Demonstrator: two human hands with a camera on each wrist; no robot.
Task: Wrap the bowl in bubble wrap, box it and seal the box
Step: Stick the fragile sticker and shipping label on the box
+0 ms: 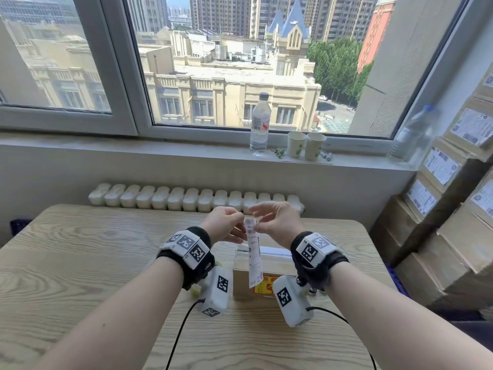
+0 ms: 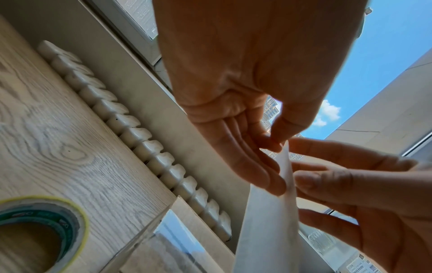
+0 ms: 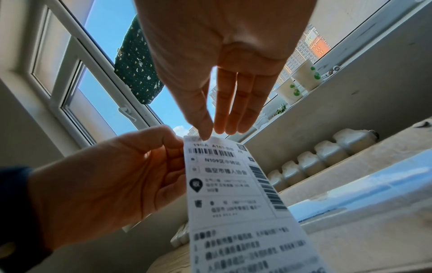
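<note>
Daylight from the wide window fills the upper half of my head view, over a pale wood-grain table (image 1: 80, 263) across the bottom. At the lower left of the left wrist view I see a tape roll (image 2: 44, 221) lying flat on that table. Moving right, my left hand (image 1: 225, 222) sits just left of centre, thumb and fingers pinching the top edge of a long white shipping label (image 1: 253, 252) that hangs down over the cardboard box (image 1: 245, 284). That box stands closed on the table at lower centre, clear tape shining along its top. I cannot see the bowl. Just right of centre, my right hand (image 1: 277, 222) meets the same top edge, thumb (image 3: 201, 120) tip on the label's corner, other fingers nearly straight. On the sill at upper right stand a water bottle (image 1: 260, 124) and two paper cups (image 1: 305, 145). Stacked cartons (image 1: 453, 209) fill the right edge.
</note>
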